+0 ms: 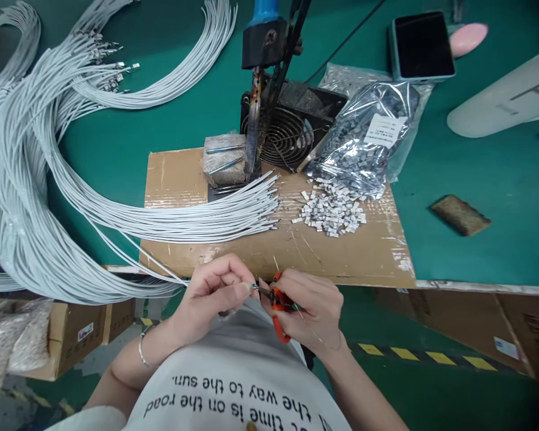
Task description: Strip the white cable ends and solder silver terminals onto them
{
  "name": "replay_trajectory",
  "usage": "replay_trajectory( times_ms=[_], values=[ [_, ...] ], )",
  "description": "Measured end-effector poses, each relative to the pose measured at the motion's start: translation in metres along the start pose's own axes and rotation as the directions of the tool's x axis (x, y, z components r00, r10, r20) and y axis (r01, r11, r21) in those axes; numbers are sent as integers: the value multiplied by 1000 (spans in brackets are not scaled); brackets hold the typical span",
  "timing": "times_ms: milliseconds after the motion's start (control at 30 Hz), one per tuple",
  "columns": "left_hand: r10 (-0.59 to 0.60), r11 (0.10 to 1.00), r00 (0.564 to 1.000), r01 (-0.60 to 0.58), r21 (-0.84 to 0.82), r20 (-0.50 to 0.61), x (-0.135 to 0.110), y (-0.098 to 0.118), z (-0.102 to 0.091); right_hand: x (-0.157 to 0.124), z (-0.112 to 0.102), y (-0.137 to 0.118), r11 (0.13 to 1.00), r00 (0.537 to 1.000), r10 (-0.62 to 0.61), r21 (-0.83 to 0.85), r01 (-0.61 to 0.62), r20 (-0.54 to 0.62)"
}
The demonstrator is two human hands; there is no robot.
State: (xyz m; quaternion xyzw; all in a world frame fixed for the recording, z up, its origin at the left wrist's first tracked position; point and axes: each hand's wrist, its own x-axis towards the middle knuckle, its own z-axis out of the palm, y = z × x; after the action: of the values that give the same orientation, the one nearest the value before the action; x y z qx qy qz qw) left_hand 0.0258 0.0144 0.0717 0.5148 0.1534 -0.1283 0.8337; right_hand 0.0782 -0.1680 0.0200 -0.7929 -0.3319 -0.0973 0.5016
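Note:
My left hand (220,291) pinches the end of a white wire (161,270) just past the table's front edge. In my right hand (309,306) is a pair of small pliers (280,305) with orange-red handles, fingers closed round them. The pliers' tip points left and meets the wire end at my left fingertips. A thin strand, perhaps solder wire, also runs through my right hand. On the cardboard, a bundle of white wires (206,218) lies with its ends toward the right. Beside it is a pile of small white connectors (335,206).
A soldering iron on a blue-topped stand (263,42) rises behind the wires, before a black fan (291,129). A bag of connectors (368,131) lies right of it. Farther right are a dark-screened device (422,45), a brown sponge (460,214) and a white cylinder (503,96).

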Motion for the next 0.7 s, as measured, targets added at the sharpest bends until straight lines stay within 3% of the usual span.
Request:
replay_trajectory(
  times_ms=[700],
  values=[
    [-53, 998, 999, 53, -37, 0, 3, 2, 4, -1, -1, 4, 995, 997, -79, -61, 78, -20]
  ],
)
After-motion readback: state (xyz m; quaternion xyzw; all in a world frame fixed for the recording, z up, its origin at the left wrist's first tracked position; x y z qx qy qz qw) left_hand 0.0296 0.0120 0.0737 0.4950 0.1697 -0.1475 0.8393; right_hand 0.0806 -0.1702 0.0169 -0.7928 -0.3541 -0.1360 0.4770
